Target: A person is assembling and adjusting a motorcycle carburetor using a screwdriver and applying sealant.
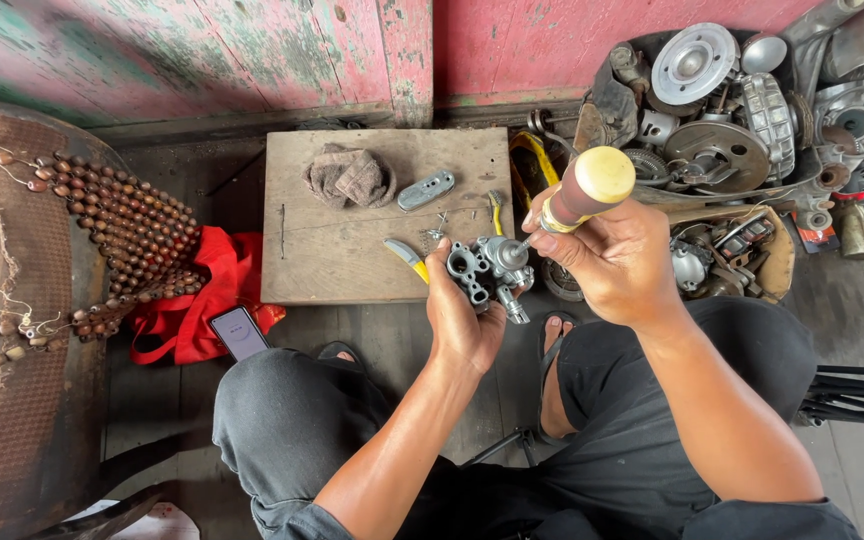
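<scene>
Grey cast-metal carburettor body [487, 272], small and knobbly with round bores on its left flank, sat in the left hand [462, 318], held up over the person's lap just in front of the low wooden counter [352, 250]. Left hand was closed around its lower side, thumb up against the casting.

Head view: right hand [612, 262] was wrapped tight around a screwdriver with a brown and cream wooden handle [584, 190], the thin shaft angled down and left, its tip meeting the top of the carburettor body. Whether the tip sat in a screw slot could not be told; too small.

On the counter lay a crumpled brown-grey rag [350, 176], a flat oval silver metal cover [426, 190], a yellow-handled tool [407, 259] partly behind the left hand, and a few tiny loose screws [436, 232]. Left of the counter, a red cloth bag [207, 300] with a dark phone [239, 333] resting on it. Right, a heap of greasy engine parts [722, 130] on the floor.

Risks, as judged: the part was braced only by the palm, so a tip riding out of its seat could skid toward the left fingers. Too steep a tilt could chew the screw head. Any freed screw could drop between the knees onto the dark floorboards and be lost.
</scene>
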